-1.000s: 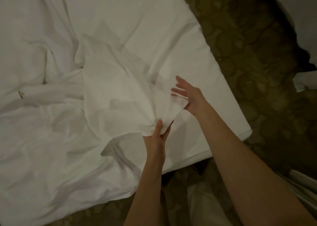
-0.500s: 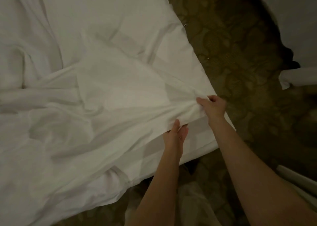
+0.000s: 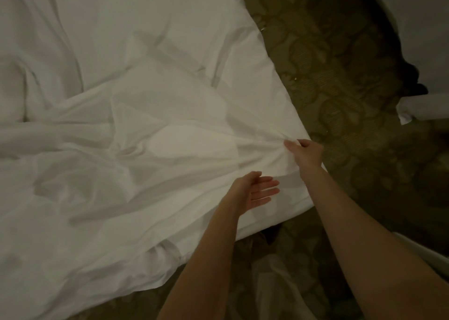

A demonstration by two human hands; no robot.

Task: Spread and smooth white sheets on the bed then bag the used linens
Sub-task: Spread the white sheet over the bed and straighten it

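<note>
1. Here, the right hand (image 3: 307,154), right of frame centre, pinches a gathered bunch of the white sheet (image 3: 170,130) at the bed's corner, with creases fanning leftward from its fingers.
2. The left hand (image 3: 252,190), just below and left of it, hovers palm-up with fingers straight and relaxed, holding nothing.
3. The sheet lies rumpled over the bed (image 3: 279,212), filling the frame's left and centre.
4. Patterned carpet (image 3: 340,76) fills the right side.
5. A clear plastic bag (image 3: 274,288) lies on the carpet at the bottom centre.
</note>
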